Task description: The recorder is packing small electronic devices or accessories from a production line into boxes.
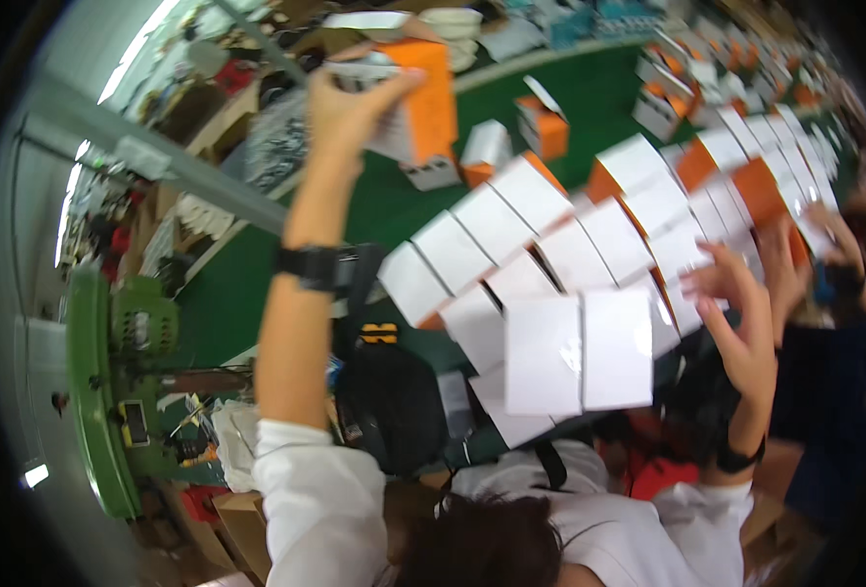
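My left hand (350, 112) is raised at the far left and grips an orange-and-white carton (431, 98), thumb on its side. The top flap of that carton stands up. My right hand (739, 318) hovers by the right side of the stacked cartons, fingers apart, with nothing in it that I can see. White carton tops (543, 354) fill the middle in rows and layers, some showing orange sides. Beyond them, a small orange-and-white carton (550, 132) stands with its flap up. Another carton (487, 147) sits beside it.
A green work surface (227, 293) runs beneath the cartons. On the left are a green machine (95, 391) and a grey metal beam (159, 152). Another person's hands (785, 269) work close at the right. More open cartons (668, 93) stand at the far right. A black bag (389, 401) lies near me.
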`<state>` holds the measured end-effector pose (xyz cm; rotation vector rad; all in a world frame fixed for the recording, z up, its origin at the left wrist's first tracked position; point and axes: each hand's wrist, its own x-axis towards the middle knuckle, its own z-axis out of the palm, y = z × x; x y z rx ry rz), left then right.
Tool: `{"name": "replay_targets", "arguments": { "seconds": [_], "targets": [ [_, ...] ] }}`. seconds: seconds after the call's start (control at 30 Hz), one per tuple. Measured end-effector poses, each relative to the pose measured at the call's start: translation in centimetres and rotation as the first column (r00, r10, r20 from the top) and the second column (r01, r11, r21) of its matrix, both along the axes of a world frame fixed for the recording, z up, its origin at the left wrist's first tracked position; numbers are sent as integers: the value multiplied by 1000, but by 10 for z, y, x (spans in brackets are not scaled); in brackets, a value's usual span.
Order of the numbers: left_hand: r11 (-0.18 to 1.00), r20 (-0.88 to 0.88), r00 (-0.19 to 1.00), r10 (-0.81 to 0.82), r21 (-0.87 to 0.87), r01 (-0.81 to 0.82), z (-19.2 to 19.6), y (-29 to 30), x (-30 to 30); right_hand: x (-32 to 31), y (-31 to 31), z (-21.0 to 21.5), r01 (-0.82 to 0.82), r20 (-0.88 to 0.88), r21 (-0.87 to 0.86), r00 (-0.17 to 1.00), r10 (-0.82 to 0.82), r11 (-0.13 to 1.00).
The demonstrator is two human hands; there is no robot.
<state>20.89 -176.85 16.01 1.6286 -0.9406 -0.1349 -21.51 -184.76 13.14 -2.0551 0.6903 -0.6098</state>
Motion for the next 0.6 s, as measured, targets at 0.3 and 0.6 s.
{"name": "replay_targets", "arguments": {
  "seconds": [0.3, 0.6],
  "targets": [
    [756, -184, 750, 635, 345, -556, -119, -44, 90, 25, 1, -19, 35, 109, 300, 992, -71, 953],
    [419, -453, 163, 877, 551, -721, -206, -16, 125, 8, 5, -14, -42, 120, 289, 993, 8, 956]
  ]
}}
